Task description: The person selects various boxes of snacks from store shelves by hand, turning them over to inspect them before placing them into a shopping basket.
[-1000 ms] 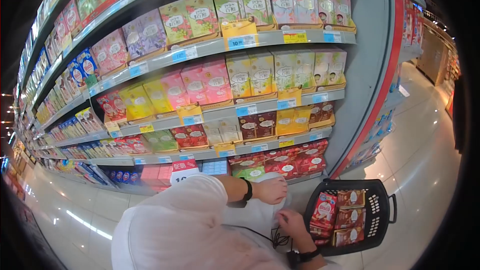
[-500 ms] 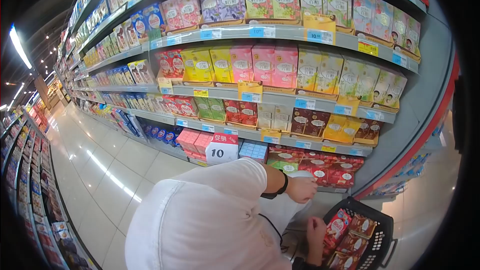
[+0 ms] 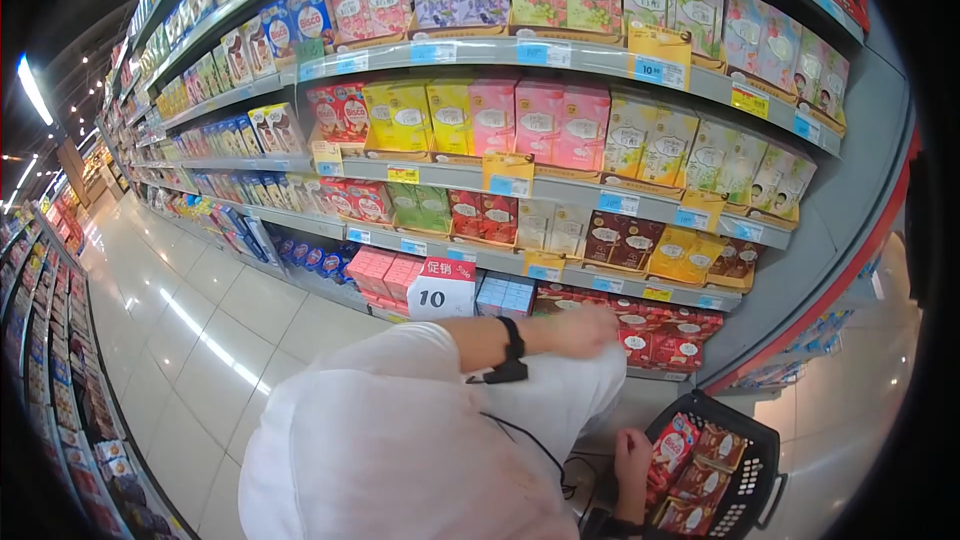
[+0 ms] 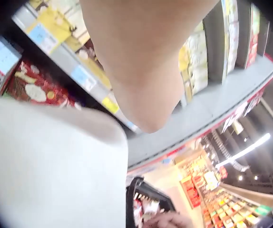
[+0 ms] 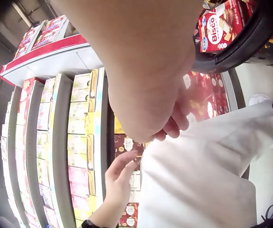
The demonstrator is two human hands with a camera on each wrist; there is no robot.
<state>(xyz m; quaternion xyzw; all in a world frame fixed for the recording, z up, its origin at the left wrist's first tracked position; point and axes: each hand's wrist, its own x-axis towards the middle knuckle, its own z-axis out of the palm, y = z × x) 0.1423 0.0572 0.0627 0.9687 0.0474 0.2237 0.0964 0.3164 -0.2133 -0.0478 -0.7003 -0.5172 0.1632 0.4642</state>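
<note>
My left hand [image 3: 585,331], blurred, hangs over my bent white-trousered knee [image 3: 590,375] in front of the lowest shelf. In the right wrist view this left hand [image 5: 119,178] has its fingers loosely bent, with nothing between them. My right hand [image 3: 632,455] hangs beside a black shopping basket [image 3: 755,450], close to its left rim. Its fingers [image 5: 170,127] curl loosely and hold nothing. Inside the basket lie a red Bisco biscuit box [image 3: 673,448] and several brown snack boxes [image 3: 702,483]. Red boxes [image 3: 675,352] on the bottom shelf are nearest my left hand.
Shelves of colourful snack boxes [image 3: 540,125] fill the wall ahead, with price tags along their edges. A promotion sign [image 3: 441,290] stands at the bottom shelf. The grey end panel [image 3: 850,170] closes the shelving at right. Tiled aisle floor [image 3: 200,340] stretches left towards another shelf row.
The head view has swung left, showing more aisle. My left hand has lifted off the knee area towards the lower shelf. The right hand has stayed beside the basket.
</note>
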